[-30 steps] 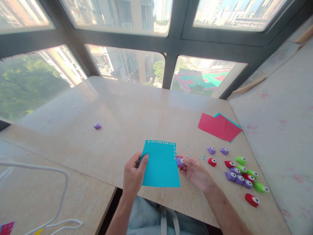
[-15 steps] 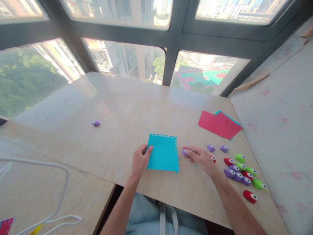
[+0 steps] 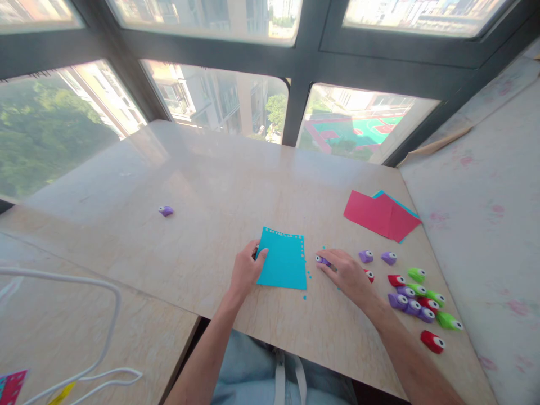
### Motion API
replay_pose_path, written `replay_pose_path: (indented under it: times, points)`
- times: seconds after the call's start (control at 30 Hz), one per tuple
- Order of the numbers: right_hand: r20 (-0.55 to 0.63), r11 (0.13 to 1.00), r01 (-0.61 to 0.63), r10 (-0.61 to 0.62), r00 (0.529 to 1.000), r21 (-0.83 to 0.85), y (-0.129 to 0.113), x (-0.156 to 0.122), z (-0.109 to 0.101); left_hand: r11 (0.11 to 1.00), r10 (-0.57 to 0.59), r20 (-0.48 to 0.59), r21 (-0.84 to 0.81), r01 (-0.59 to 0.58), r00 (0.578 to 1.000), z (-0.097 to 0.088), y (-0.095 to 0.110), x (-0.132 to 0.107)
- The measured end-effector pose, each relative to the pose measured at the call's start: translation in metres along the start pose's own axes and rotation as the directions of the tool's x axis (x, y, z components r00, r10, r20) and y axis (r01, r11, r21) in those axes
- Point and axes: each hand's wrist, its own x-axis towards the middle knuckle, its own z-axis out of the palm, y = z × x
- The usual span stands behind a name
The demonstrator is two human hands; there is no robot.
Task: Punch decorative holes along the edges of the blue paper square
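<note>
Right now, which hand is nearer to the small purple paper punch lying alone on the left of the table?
Left. The left hand holds the turquoise paper sheet, right of the lone purple punch; the right hand lies farther right, beyond that sheet.

Left hand: palm down, back of the hand up, wrist straight. Thumb extends forward and to the right; the other fingers curl in beneath it, closing a pinch at the fingertips. Left forearm: bare, rising from the lower edge and angled up and to the right toward the fingers.

Right hand: palm down, low and flat, fingers stretched forward and to the left, held close together, slightly bent at the knuckles. Thumb lies tucked beside the forefinger; contact between the two tips cannot be confirmed. Right forearm: bare, running from the lower right corner toward the fingers. The two hands are apart, fingertips pointing toward each other.
</note>
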Motion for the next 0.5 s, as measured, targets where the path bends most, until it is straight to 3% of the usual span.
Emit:
replay_pose_path:
  times: [0.27, 0.5]
  points:
    - [-0.104, 0.982, 0.060, -0.079, 0.991, -0.178, 0.011, -0.013, -0.007, 1.000, -0.005, -0.032, -0.021, 0.005, 0.999, 0.001, -0.005, -0.004]
    - [-0.166, 0.992, 0.040, -0.060, 0.984, -0.120, 0.016, -0.025, -0.011, 0.994, 0.030, -0.079, 0.106, -0.022, 0.996, -0.001, -0.001, -0.005]
